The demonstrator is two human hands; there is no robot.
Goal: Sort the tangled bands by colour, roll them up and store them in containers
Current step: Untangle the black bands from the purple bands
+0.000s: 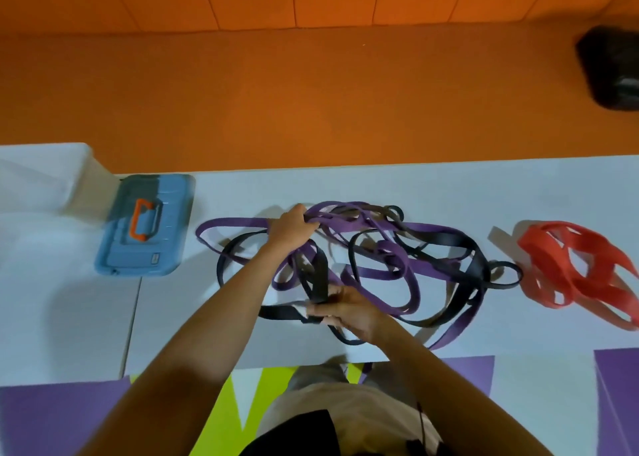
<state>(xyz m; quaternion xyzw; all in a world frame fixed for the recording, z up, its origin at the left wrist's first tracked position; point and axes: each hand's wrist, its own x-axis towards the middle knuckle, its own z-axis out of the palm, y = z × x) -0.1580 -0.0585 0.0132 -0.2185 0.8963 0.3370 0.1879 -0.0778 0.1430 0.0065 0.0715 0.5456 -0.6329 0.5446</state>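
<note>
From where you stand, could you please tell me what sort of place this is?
Likely a gym or play room: orange floor, purple and lime foam mats, and resistance bands tangled on a white table.

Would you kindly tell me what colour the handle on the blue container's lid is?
Orange; the handle on the blue container shows best in the head view.

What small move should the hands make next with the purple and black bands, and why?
Probably the right hand should draw the black band it pinches toward the near edge of the table, while the left hand holds the purple band in place. The two colours lie interlaced in one heap; only the red bands lie apart, on the right.
</note>
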